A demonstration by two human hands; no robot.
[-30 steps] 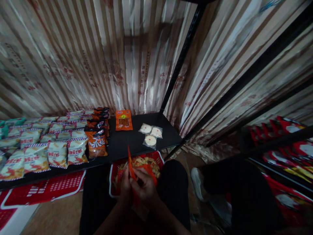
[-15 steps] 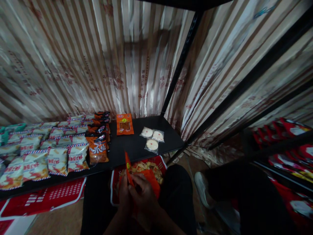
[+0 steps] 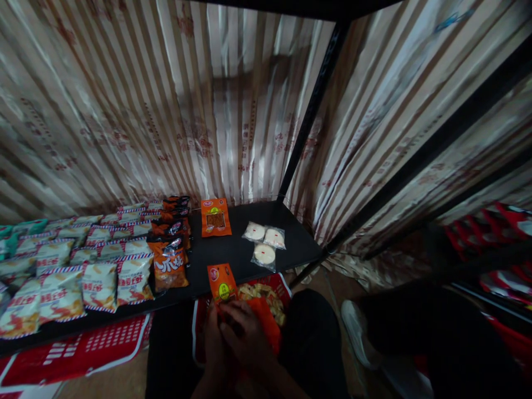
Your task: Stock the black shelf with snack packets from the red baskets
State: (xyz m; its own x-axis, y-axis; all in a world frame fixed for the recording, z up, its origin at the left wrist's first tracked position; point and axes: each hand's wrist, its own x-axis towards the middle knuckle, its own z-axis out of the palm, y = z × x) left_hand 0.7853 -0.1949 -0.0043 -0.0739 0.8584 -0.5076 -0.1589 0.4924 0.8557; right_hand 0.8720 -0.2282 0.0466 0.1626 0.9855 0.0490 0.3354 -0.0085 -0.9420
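Observation:
An orange snack packet (image 3: pixel 223 281) stands upright between my hands, its printed front with a yellow-green label facing up. My left hand (image 3: pixel 214 330) grips its lower left side. From the right, my right hand (image 3: pixel 243 327) is closed on its lower edge. Both hands hide the packet's bottom. Below them, a red basket (image 3: pixel 286 282) between my knees holds pale packaged snacks (image 3: pixel 270 302) and another orange packet (image 3: pixel 266 321). A similar orange packet (image 3: pixel 215 217) lies on the black shelf (image 3: pixel 208 256) ahead.
Three clear-wrapped round white items (image 3: pixel 265 254) lie on the shelf's right part. Rows of white snack bags (image 3: pixel 100 285) and orange-black bags (image 3: pixel 169 265) fill its left. A black post (image 3: pixel 311 111) rises at the corner. Another person's leg and white shoe (image 3: pixel 357 332) are at right.
The orange packet in my hands has turned from edge-on to show its printed front. Both hands still hold it. The view has shifted slightly.

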